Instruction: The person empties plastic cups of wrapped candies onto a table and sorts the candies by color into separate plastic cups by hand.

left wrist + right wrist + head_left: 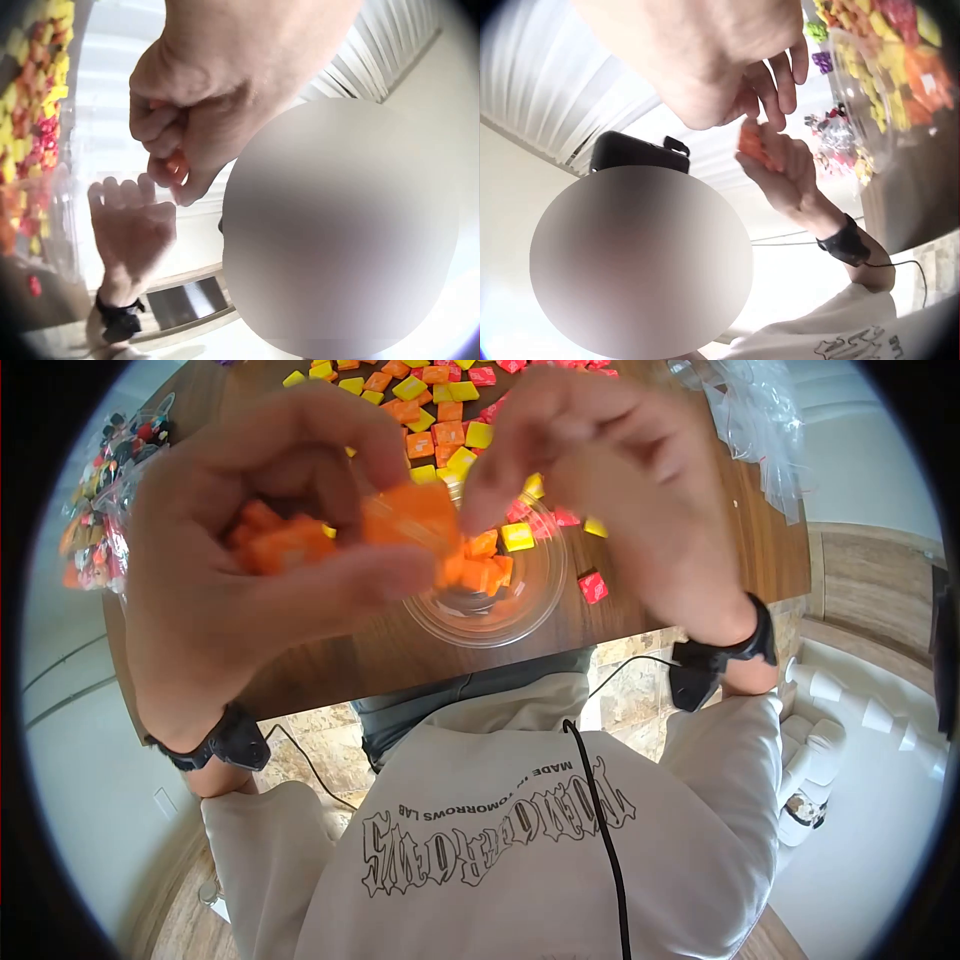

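Note:
Several orange wrapped candies point(410, 520) are in my left hand point(215, 560). One is pinched between thumb and forefinger, and others lie in the curled palm. Just across from it, my right hand point(630, 500) has its fingertips close to the pinched candy. In the right wrist view, the right hand's fingers point(784, 86) are loosely bent with nothing seen between them. Under both hands stands a clear round plastic bowl point(480, 636) with orange candies point(485, 572) in it, partly hidden by the left hand.
Loose yellow, orange and red candies point(450, 435) spread over the wooden table point(330, 668) beyond the bowl. A red candy point(593, 588) lies right of the bowl. Clear plastic bags point(755, 430) lie at the far right; a bag of small colourful items point(105, 510) is at the left.

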Demonstrator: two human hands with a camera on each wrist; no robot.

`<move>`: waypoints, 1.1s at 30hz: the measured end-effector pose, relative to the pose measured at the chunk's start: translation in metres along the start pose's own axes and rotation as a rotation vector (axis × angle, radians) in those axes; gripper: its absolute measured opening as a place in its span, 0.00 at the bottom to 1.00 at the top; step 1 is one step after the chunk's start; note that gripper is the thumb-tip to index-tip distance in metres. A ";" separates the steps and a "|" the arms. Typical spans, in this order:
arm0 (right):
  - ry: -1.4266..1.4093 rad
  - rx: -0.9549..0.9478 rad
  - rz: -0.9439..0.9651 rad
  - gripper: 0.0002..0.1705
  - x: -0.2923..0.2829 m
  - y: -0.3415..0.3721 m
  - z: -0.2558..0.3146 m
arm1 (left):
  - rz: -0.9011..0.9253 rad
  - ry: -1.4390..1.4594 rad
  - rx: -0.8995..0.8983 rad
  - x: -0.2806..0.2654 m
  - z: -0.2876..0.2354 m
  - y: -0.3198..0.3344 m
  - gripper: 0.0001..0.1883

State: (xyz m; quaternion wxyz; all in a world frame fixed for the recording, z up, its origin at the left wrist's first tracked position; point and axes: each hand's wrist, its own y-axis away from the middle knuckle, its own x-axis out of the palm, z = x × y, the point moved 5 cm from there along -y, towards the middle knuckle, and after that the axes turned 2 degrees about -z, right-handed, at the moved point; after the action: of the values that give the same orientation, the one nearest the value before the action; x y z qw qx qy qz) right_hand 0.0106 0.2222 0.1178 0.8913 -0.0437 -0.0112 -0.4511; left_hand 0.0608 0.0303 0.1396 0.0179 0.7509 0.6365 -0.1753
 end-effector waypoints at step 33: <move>0.402 0.050 -0.178 0.09 -0.197 -0.042 -0.053 | 0.416 -0.839 0.303 0.020 0.106 -0.082 0.18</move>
State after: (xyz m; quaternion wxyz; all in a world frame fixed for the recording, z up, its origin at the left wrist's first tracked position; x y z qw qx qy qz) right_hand -0.1407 0.3510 0.0560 0.8330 0.0706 0.1517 -0.5274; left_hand -0.0412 0.0384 0.0505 0.1980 0.7209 0.3782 -0.5460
